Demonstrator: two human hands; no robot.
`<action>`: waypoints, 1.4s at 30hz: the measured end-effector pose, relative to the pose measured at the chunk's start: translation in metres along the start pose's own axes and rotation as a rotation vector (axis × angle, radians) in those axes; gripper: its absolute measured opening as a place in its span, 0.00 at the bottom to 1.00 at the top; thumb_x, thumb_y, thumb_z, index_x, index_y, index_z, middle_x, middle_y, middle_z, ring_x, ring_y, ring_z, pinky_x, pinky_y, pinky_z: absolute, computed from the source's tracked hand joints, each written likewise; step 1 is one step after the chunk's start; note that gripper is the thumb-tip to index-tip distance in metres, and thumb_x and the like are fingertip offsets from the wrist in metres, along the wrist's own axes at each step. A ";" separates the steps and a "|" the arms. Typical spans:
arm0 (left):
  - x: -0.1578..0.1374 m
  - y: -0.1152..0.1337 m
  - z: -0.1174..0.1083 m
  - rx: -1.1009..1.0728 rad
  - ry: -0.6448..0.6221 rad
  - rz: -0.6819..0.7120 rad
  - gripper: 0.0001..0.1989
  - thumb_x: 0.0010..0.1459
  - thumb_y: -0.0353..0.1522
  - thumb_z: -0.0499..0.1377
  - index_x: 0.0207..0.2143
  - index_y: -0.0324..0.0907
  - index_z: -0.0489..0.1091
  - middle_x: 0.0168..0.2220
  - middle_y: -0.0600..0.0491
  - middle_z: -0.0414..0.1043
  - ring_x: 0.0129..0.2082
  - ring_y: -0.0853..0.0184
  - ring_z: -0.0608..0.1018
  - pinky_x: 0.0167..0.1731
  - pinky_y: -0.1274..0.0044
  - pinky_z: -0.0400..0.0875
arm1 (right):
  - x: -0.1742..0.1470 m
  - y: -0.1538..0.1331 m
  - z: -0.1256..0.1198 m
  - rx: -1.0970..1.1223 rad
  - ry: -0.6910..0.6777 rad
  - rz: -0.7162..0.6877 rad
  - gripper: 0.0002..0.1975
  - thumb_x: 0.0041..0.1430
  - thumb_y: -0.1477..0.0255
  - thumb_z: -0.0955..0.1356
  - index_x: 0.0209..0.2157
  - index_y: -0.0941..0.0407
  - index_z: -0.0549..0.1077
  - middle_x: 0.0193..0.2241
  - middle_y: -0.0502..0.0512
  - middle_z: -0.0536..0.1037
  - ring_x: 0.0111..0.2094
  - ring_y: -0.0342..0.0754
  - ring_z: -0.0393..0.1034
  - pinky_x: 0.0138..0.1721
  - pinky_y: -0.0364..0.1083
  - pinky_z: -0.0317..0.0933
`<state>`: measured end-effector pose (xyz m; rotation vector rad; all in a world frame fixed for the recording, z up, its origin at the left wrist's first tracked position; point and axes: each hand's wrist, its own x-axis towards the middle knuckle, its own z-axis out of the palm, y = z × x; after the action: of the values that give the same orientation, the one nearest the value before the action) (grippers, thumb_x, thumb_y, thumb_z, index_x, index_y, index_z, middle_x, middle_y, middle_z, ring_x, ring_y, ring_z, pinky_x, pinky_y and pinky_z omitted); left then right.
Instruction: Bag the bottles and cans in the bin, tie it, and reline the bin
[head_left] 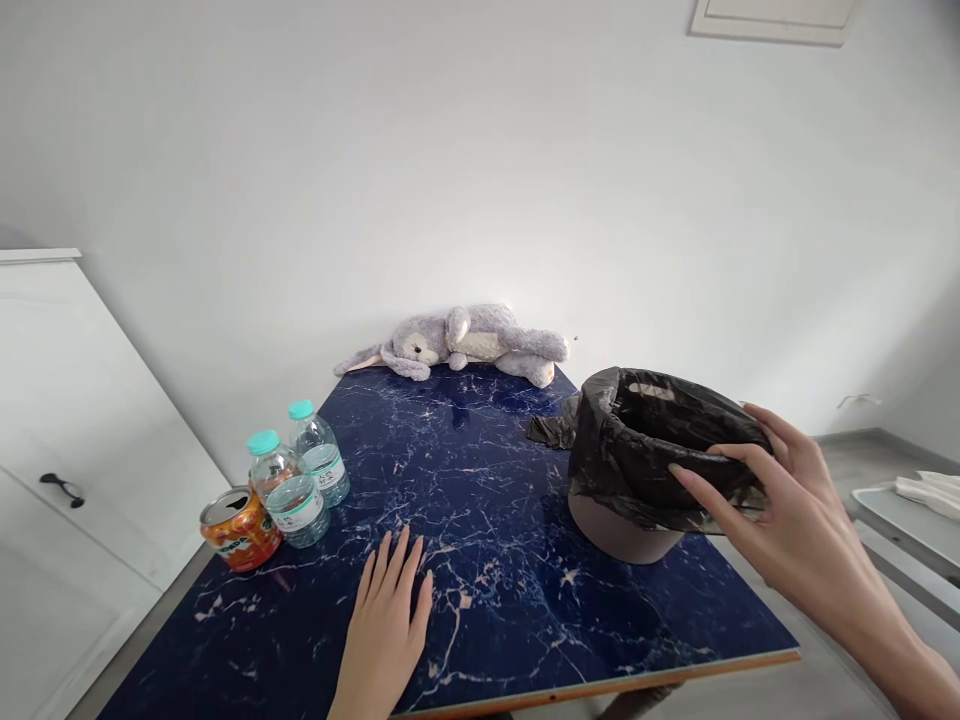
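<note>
My left hand lies flat on the blue marbled table, fingers stretched out and holding nothing. At the right, my right hand grips the rim of a trash can lined with a black trash bag. The thumb presses on the outside of the bag while the other fingers reach over the rim. The can looks slightly tilted, and the bag's folds cover most of it. Left of my left hand stand two clear water bottles with teal caps, beside an orange soda can.
A grey plush rabbit lies on its side at the table's far edge, against the white wall. A white cabinet with a black handle stands at the left. Off to the right is a light grey shelf or rack with white items on it.
</note>
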<state>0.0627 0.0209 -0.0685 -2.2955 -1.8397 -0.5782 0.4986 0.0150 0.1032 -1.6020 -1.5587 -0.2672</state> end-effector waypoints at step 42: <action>-0.003 -0.009 0.015 0.006 0.025 0.028 0.30 0.76 0.43 0.49 0.76 0.51 0.58 0.76 0.52 0.57 0.74 0.45 0.63 0.69 0.50 0.67 | -0.037 -0.085 0.047 0.473 -0.334 -0.203 0.35 0.75 0.62 0.67 0.76 0.37 0.50 0.78 0.54 0.47 0.77 0.63 0.47 0.70 0.66 0.62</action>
<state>0.0562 0.0254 -0.0844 -2.2953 -1.7923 -0.5938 0.3963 0.0077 0.0851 -1.1571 -1.8714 0.2623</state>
